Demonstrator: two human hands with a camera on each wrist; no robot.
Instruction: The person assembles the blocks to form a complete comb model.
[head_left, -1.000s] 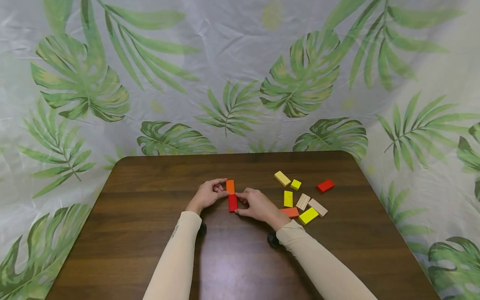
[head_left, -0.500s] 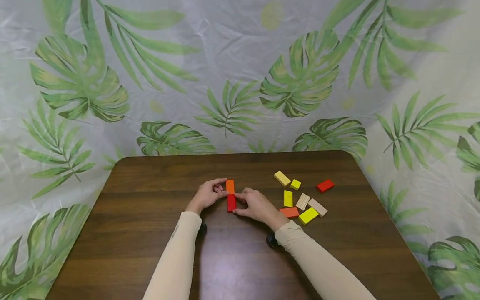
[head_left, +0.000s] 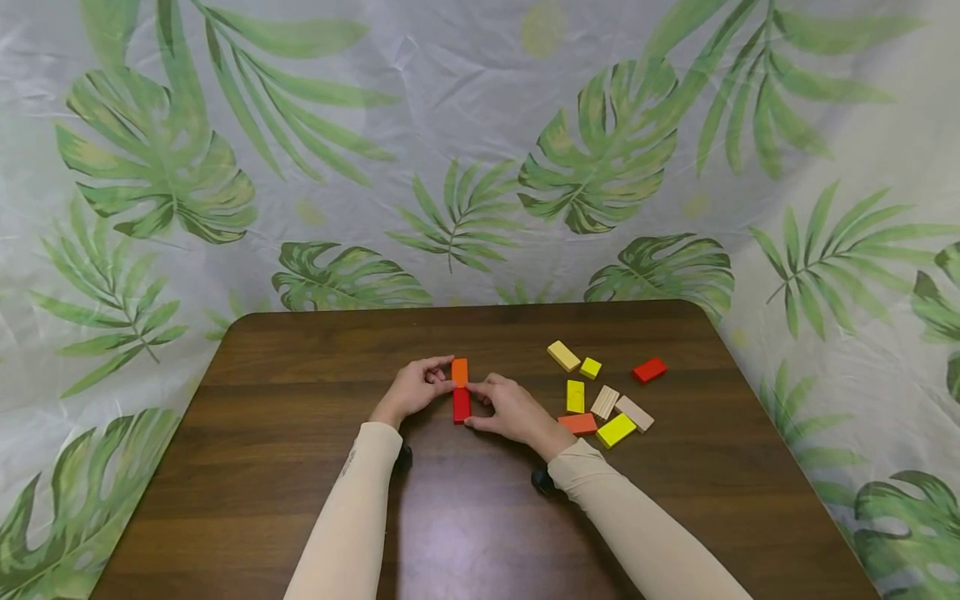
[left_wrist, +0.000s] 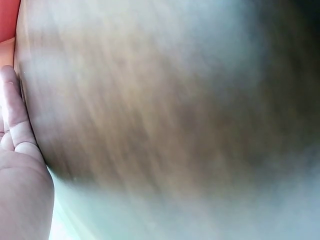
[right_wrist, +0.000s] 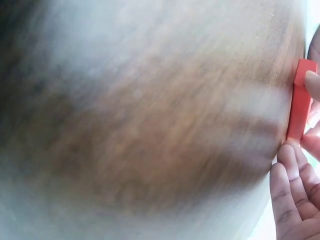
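In the head view, an orange wooden block and a red wooden block lie end to end on the table, the red one nearer the person. My left hand holds the orange block from the left, index fingertip by its far corner and thumb near the joint. From the right, my right hand grips the red block, index finger by the joint and thumb by the near end. The right wrist view shows the red block among fingertips at its edge. Part of a red surface appears in the left wrist view.
On the dark wooden table, several loose blocks lie right of the hands. Among them are a yellow block, an orange-red block beside the right wrist, a striped block and a red block. A leaf-patterned cloth hangs behind.
The red block has slid slightly left, together with my right hand, and lines up more closely with the orange block. My left hand stays almost still.
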